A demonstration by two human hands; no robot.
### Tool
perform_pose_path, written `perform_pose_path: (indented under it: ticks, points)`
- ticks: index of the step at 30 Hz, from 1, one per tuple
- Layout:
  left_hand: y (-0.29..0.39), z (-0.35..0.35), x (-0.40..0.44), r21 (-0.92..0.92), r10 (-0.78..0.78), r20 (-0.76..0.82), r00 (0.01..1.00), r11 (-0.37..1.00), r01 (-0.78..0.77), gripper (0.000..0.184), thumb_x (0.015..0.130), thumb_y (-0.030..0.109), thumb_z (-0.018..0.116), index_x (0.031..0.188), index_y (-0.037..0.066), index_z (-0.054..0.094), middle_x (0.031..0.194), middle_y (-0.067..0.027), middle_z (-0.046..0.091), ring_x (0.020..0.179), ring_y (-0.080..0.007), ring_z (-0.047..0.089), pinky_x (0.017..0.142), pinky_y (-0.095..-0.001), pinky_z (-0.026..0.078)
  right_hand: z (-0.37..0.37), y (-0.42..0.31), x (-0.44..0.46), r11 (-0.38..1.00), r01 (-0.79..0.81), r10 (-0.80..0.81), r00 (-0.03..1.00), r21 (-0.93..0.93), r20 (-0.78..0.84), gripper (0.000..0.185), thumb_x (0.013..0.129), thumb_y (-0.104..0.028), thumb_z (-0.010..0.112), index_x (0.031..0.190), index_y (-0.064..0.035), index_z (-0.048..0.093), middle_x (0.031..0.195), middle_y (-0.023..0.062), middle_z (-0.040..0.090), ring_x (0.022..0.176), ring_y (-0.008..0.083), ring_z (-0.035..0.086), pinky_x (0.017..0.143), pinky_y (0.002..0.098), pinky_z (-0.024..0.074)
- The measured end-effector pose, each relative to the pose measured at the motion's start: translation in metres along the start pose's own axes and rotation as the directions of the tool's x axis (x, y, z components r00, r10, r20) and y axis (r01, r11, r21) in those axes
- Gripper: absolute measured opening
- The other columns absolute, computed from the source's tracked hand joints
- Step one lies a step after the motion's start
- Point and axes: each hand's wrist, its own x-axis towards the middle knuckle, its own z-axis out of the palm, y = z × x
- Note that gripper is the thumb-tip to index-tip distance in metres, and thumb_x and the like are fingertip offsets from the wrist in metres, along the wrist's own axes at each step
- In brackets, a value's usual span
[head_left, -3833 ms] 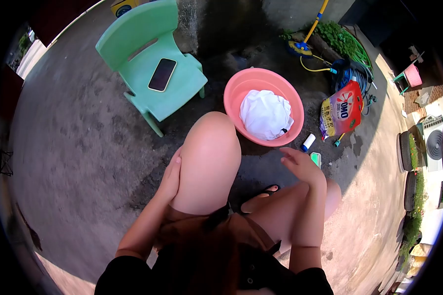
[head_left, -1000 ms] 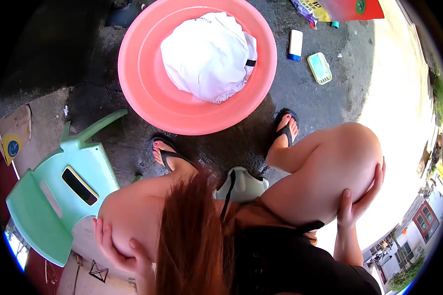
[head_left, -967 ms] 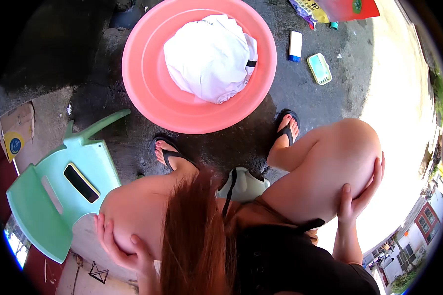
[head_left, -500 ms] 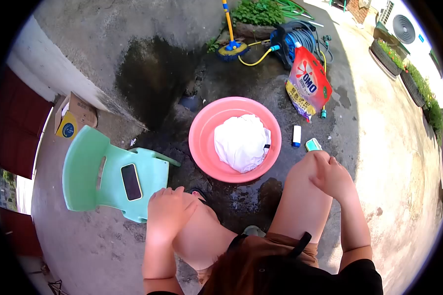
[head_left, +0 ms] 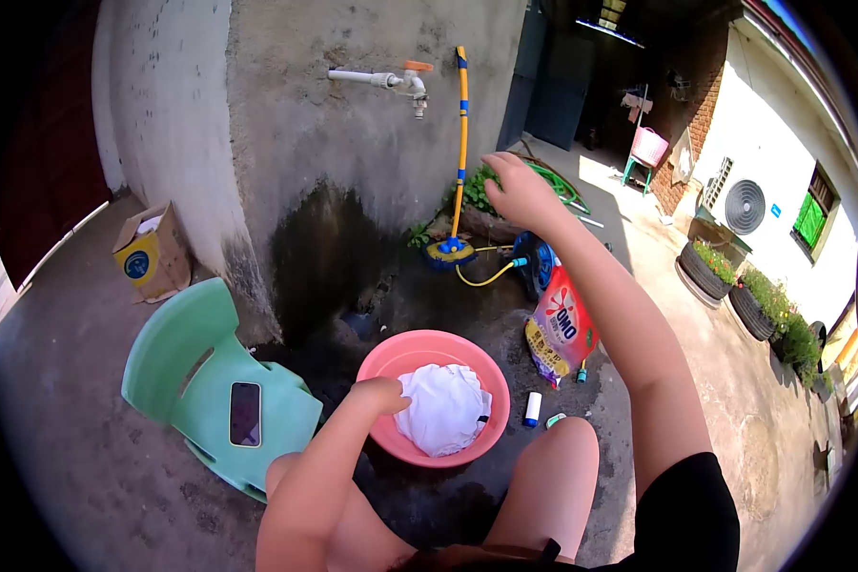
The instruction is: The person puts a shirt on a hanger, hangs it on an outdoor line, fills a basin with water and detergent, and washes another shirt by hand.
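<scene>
A pink basin (head_left: 496,434) stands on the wet ground before my knees, with a bunched white cloth (head_left: 445,410) in it. My left hand (head_left: 381,394) is over the basin's left rim, its fingers curled beside the cloth; whether they grip the rim, the cloth or nothing is hidden. Raised at arm's length, my right hand (head_left: 522,194) has its fingers and thumb apart, with nothing in it. In the picture it appears right of the yellow-and-blue brush handle (head_left: 463,124) and below the level of the wall tap (head_left: 413,86).
A green plastic chair (head_left: 186,367) bearing a phone (head_left: 245,415) is at left, before a cardboard box (head_left: 153,253). To the right lie an OMO detergent bag (head_left: 558,329), a white-and-blue bottle (head_left: 532,409), a small green-white item (head_left: 555,419) and a hose reel (head_left: 536,259).
Both hands have left my knees: the left moved to the basin, the right rose forward. My view has tilted up, bringing the tap and wall into sight.
</scene>
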Motion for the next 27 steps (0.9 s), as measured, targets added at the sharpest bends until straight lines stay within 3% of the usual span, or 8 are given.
perform_pose_path:
  ticks: [4, 9, 12, 17, 22, 26, 27]
  points:
    - [-0.022, 0.003, 0.001, 0.007, 0.042, 0.083, 0.996, 0.999, -0.042, 0.048, 0.081, 0.044, 0.048, 0.103, 0.004, 0.065, 0.109, -0.0159, 0.062, 0.100, -0.0299, 0.059, 0.088, -0.0388, 0.045, 0.038, 0.010, 0.079, 0.996, 0.025, -0.029, 0.998, -0.081, -0.048, 0.040, 0.082, -0.018, 0.047, 0.116, 0.0016, 0.051, 0.119, 0.0170, 0.052, 0.109, 0.0337, 0.051, 0.091, 0.0423, 0.0425]
    - [-0.019, -0.001, -0.009, -0.116, -0.097, -0.079, 0.992, 0.989, 0.087, 0.037, 0.078, 0.035, 0.052, 0.101, 0.009, 0.065, 0.105, -0.0095, 0.064, 0.096, -0.0243, 0.062, 0.081, -0.0369, 0.049, 0.077, 0.010, 0.160, 0.983, -0.041, 0.035, 0.999, -0.182, -0.035, 0.047, 0.083, -0.029, 0.046, 0.121, -0.0010, 0.046, 0.129, 0.0148, 0.045, 0.124, 0.0320, 0.038, 0.096, 0.0458, 0.0370]
    - [-0.008, -0.015, -0.024, -0.146, -0.092, 0.028, 0.995, 0.985, 0.095, 0.036, 0.077, 0.032, 0.052, 0.102, 0.009, 0.065, 0.103, -0.0091, 0.065, 0.096, -0.0243, 0.062, 0.081, -0.0372, 0.049, 0.099, 0.015, 0.203, 0.968, -0.096, 0.077, 0.993, -0.230, -0.089, 0.055, 0.085, -0.038, 0.043, 0.127, -0.0022, 0.042, 0.137, 0.0137, 0.038, 0.131, 0.0306, 0.029, 0.102, 0.0477, 0.0282]
    - [-0.004, -0.015, -0.018, -0.137, -0.088, -0.132, 0.987, 0.988, 0.070, 0.034, 0.077, 0.036, 0.056, 0.098, 0.010, 0.062, 0.095, -0.0089, 0.066, 0.090, -0.0258, 0.064, 0.078, -0.0384, 0.050, 0.124, 0.020, 0.242, 0.920, -0.235, 0.212, 0.971, -0.313, -0.107, 0.068, 0.087, -0.048, 0.038, 0.134, 0.0007, 0.035, 0.143, 0.0143, 0.031, 0.135, 0.0293, 0.024, 0.107, 0.0462, 0.0195]
    - [-0.009, -0.020, -0.014, -0.117, -0.129, -0.129, 0.983, 0.986, 0.114, 0.036, 0.077, 0.038, 0.057, 0.098, 0.009, 0.062, 0.094, -0.0108, 0.066, 0.087, -0.0270, 0.064, 0.076, -0.0399, 0.051, 0.151, 0.034, 0.261, 0.837, -0.311, 0.257, 0.950, -0.451, -0.178, 0.074, 0.086, -0.053, 0.035, 0.134, 0.0033, 0.033, 0.143, 0.0161, 0.031, 0.135, 0.0277, 0.023, 0.108, 0.0453, 0.0159]
    - [-0.011, -0.022, -0.011, -0.132, -0.106, -0.120, 0.987, 0.987, 0.090, 0.037, 0.077, 0.038, 0.057, 0.097, 0.008, 0.063, 0.093, -0.0112, 0.066, 0.088, -0.0272, 0.064, 0.076, -0.0399, 0.051, 0.152, 0.066, 0.273, 0.918, -0.396, 0.396, 0.918, -0.004, -0.001, 0.072, 0.085, -0.057, 0.031, 0.138, -0.0086, 0.034, 0.146, 0.0132, 0.026, 0.136, 0.0360, 0.016, 0.108, 0.0556, 0.0071]
    - [-0.013, -0.023, -0.011, -0.134, -0.118, -0.113, 0.987, 0.986, 0.103, 0.037, 0.077, 0.038, 0.056, 0.097, 0.008, 0.063, 0.094, -0.0112, 0.066, 0.088, -0.0271, 0.064, 0.076, -0.0397, 0.051, 0.151, 0.066, 0.271, 0.928, -0.372, 0.372, 0.928, 0.006, -0.025, 0.068, 0.086, -0.057, 0.030, 0.138, -0.0138, 0.034, 0.146, 0.0126, 0.027, 0.136, 0.0398, 0.015, 0.106, 0.0600, 0.0055]
